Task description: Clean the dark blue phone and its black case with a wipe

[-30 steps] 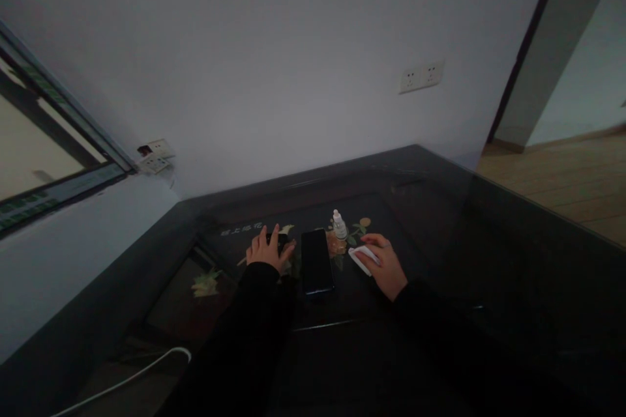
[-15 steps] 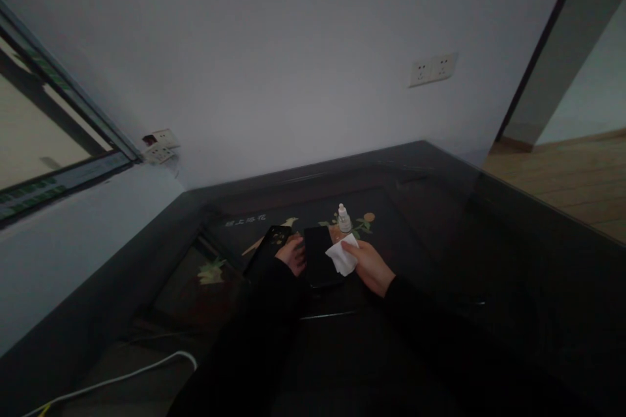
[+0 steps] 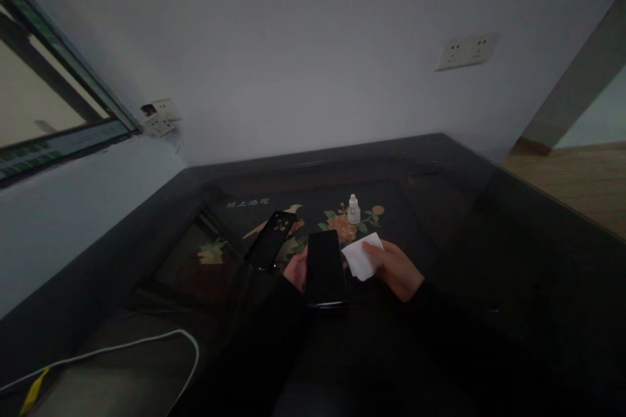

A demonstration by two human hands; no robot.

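A black smartphone (image 3: 326, 268), dark screen up, is gripped along its left edge by my left hand (image 3: 296, 270); part of that hand is hidden behind the phone. My right hand (image 3: 398, 267) pinches a folded white tissue (image 3: 362, 257) just to the right of the phone, with a small gap between them. Left of my left hand, a black phone case (image 3: 272, 241) lies on the dark tabletop (image 3: 391, 172). Beyond the tissue stands a small white dropper bottle (image 3: 353, 210), upright.
Flower and bird pictures decorate the dark table. A white cable (image 3: 141, 341) with a yellow tag (image 3: 34, 392) curves at the lower left. The wall behind carries sockets (image 3: 467, 52), and a window (image 3: 49, 78) is at the left.
My left hand has taken hold of the phone and brought it nearer to me. My right hand has moved the tissue right, away from the phone. The camera view has shifted slightly.
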